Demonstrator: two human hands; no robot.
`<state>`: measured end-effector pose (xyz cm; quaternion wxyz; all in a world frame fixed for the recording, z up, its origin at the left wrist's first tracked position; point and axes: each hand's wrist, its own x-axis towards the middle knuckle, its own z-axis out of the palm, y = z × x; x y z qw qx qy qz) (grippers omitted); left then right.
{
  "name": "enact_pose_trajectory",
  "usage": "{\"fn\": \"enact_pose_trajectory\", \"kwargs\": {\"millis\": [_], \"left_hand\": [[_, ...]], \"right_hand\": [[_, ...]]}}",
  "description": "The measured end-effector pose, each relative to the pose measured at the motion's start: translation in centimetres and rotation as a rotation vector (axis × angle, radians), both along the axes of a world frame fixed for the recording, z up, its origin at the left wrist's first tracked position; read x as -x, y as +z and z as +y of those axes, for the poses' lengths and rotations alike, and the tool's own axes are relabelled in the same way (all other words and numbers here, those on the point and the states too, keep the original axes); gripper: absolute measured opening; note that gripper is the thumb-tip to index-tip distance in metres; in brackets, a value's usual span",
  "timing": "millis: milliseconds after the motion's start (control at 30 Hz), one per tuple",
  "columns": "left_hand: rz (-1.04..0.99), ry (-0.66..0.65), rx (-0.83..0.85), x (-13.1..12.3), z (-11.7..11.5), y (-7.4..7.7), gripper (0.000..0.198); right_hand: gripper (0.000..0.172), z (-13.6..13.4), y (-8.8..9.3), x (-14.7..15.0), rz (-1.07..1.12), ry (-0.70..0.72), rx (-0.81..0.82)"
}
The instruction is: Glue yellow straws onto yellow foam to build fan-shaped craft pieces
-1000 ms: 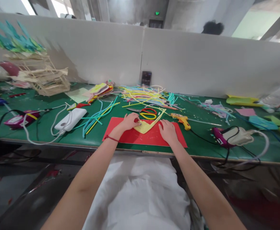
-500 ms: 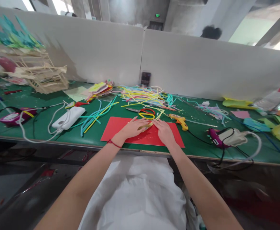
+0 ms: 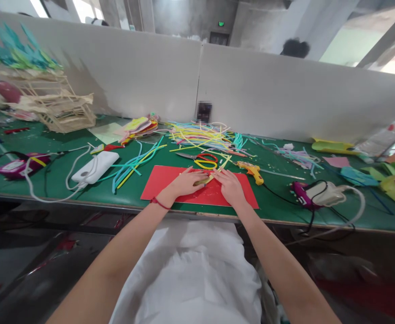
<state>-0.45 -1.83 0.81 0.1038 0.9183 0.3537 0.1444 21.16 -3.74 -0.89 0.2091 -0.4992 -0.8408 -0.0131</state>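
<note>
A red sheet (image 3: 152, 189) lies flat near the table's front edge, with both of my hands over its middle. My left hand (image 3: 188, 183), fingers extended, has a thin yellowish strip (image 3: 200, 182) between its thumb and fingers. On the right, my right hand (image 3: 230, 185) is curved down with its fingertips on the strip's upper part. My palms and part of the strip are hidden. Just beyond the sheet lie scissors (image 3: 207, 161) with red and yellow handles. A yellow glue gun (image 3: 251, 171) rests to the right of my right hand.
Many coloured foam-like strips (image 3: 200, 135) are heaped by the partition (image 3: 143, 76). A white power bank (image 3: 96, 168) with cables lies left, near more strips (image 3: 140, 162). A stick-built model (image 3: 69, 108) stands far left. A purple-and-white plug block (image 3: 312, 193) sits right, its cables hanging over the edge.
My right hand has shifted slightly, its fingers a little more lifted and bent. The left hand stays nearly in place, and the strip's visible part has moved slightly between them.
</note>
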Motion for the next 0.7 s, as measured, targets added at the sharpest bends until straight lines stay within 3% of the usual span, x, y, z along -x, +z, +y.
{"fn": "enact_pose_trajectory", "kwargs": {"millis": [500,700], "left_hand": [[-0.014,-0.006,0.007,0.0,0.0,0.2,0.044],[-0.029,0.000,0.021,0.0,-0.2,0.4,0.044]], "right_hand": [[0.064,0.4,-0.6,0.2,0.037,0.012,0.011],[0.052,0.6,-0.9,0.3,0.019,-0.048,0.009]]}}
